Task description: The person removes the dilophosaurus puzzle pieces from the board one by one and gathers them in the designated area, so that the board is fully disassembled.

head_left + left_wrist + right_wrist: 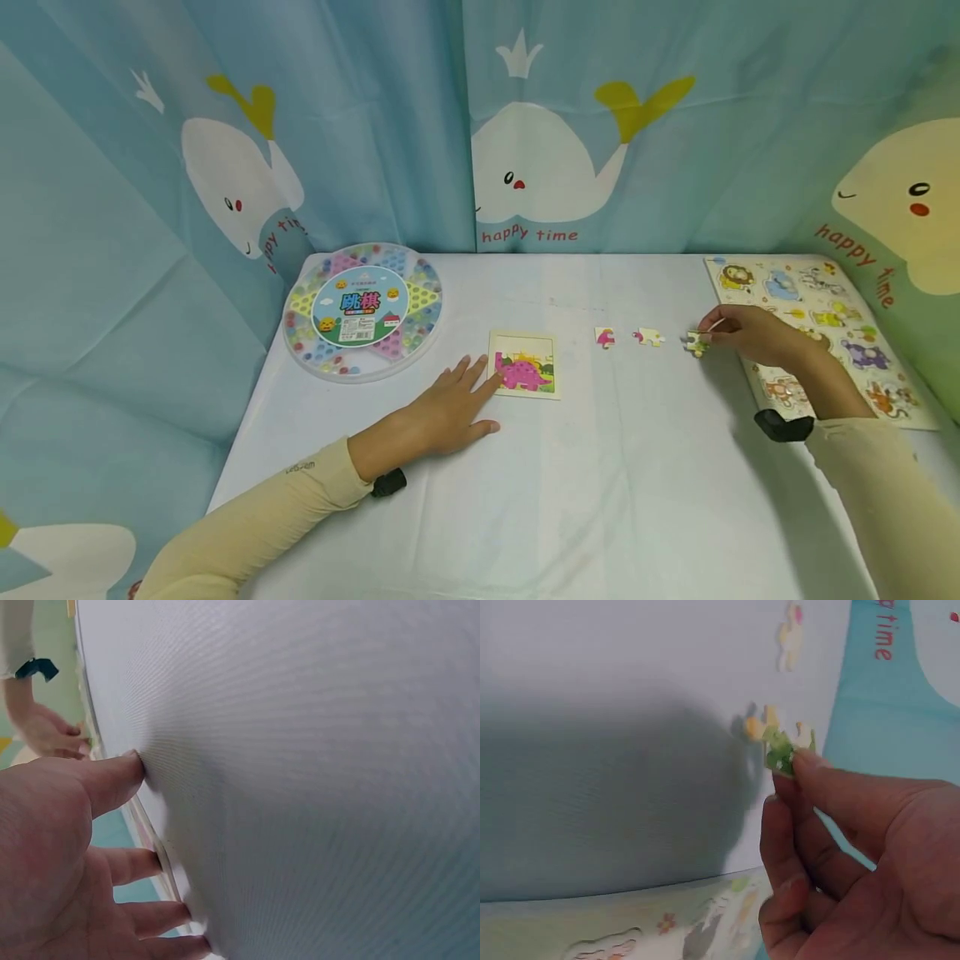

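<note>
Between thumb and fingers my right hand (757,333) pinches a green and cream puzzle piece (696,342), also seen in the right wrist view (778,750). My left hand (450,408) lies with spread fingers on the table, one fingertip touching the left edge of a small framed puzzle (525,375) with a pink dinosaur. Right of the frame lie a pink piece (604,337) and a cream piece with a pink spot (648,337). In the left wrist view, the left hand's (97,855) fingertips rest on the white surface.
A round clear box of coloured marbles (360,308) stands at the table's back left. On the right lies a large animal puzzle board (795,321), partly under the right hand and forearm. A blue curtain (420,125) with whales hangs behind the white table (585,483).
</note>
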Demonstrator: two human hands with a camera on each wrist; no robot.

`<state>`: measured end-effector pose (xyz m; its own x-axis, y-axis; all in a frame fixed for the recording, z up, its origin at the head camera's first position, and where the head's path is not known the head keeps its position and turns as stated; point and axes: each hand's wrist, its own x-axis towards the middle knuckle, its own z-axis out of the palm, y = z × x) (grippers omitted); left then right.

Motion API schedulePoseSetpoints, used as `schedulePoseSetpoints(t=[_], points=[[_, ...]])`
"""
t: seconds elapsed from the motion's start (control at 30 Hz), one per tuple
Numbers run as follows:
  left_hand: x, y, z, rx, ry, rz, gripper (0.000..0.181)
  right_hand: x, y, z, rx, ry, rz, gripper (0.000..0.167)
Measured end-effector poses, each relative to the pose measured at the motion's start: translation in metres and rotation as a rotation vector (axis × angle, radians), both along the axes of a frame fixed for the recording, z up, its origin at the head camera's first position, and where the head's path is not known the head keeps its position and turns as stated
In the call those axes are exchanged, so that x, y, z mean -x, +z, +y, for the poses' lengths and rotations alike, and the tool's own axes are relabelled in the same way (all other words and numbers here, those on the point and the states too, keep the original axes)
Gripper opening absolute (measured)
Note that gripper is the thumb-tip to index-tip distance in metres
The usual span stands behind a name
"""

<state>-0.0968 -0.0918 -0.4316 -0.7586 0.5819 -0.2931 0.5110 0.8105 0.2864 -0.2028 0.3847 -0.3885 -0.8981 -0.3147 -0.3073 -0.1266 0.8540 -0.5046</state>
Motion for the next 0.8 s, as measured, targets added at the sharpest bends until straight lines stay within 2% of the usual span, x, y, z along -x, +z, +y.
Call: schedulePoseSetpoints(t=[0.17,0.43,0.67,0.8], points=[[0.000,0.000,0.000,-0.002,-0.001,-0.009,0.076,-0.001,-0.011,-0.003,-0.040,-0.002,0.079,0.016],[0.000,0.000,0.000,-0.006,-0.004,-0.009,0.076,-0.003,-0.019,-0.010,-0.077,0.000,0.173,0.013],[-0.001,0.000,-0.001,0.001,0.002,-0.007,0.076,-0.007,-0.021,-0.026,-0.144,-0.061,0.197,0.029],[0.000,0.001,-0.001,0.004,0.006,-0.010,0.076,-0.011,-0.019,-0.051,-0.147,-0.081,0.268,0.032]])
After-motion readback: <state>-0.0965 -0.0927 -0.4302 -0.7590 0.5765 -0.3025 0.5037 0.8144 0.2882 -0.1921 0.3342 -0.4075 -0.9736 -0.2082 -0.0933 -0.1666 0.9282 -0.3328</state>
